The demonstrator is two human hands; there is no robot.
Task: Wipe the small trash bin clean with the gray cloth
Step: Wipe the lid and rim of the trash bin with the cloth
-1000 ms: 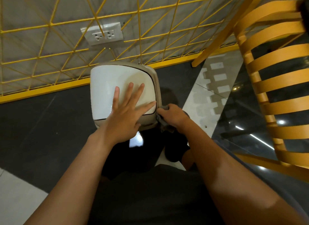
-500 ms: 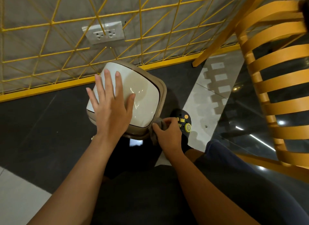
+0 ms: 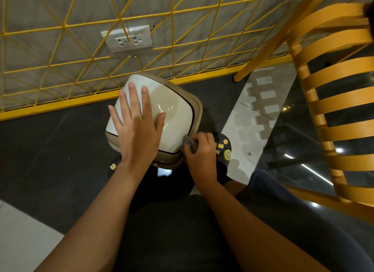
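Observation:
The small trash bin [image 3: 174,110], with a white lid and a beige rim, stands on the dark floor just ahead of me, turned at an angle. My left hand [image 3: 137,128] lies flat on the lid with fingers spread, pressing it. My right hand [image 3: 200,152] grips the bunched gray cloth [image 3: 190,143] and holds it against the bin's near right corner, at the rim. Most of the cloth is hidden inside my fist.
A yellow wire grid [image 3: 182,35] with a yellow base bar stands right behind the bin, a wall socket [image 3: 127,39] behind it. An orange slatted chair [image 3: 334,101] is at the right. My black shoe with charms [image 3: 223,148] sits beside my right hand.
The bin has turned clockwise under my left hand, which slid across the lid. My right hand with the cloth moved from the bin's right side to its near right corner.

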